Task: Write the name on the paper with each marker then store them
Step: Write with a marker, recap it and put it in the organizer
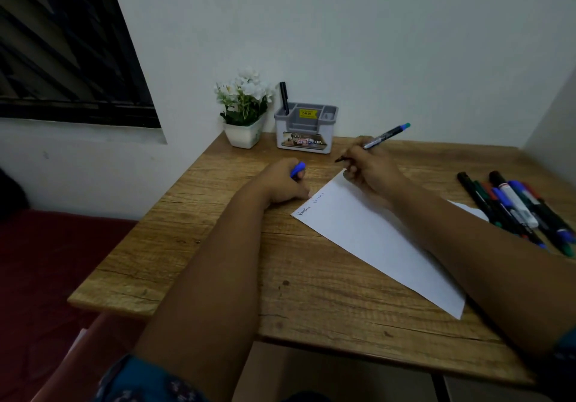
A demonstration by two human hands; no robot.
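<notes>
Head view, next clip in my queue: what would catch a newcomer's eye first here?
Two bare forearms reach across the wooden desk: the right hand grips a marker at the far corner of the white paper, while the left hand holds a blue cap beside the sheet. A bunch of markers lies at the right edge. By the wall stand a grey organiser holding one black marker and a pot of white flowers.

Both forearms are bare from the sleeve edges down to the left hand (285, 183) and right hand (371, 168). The left sleeve (146, 383) is dark teal cloth with a small pale floral print; the right sleeve (565, 344) shows only a teal edge.
</notes>
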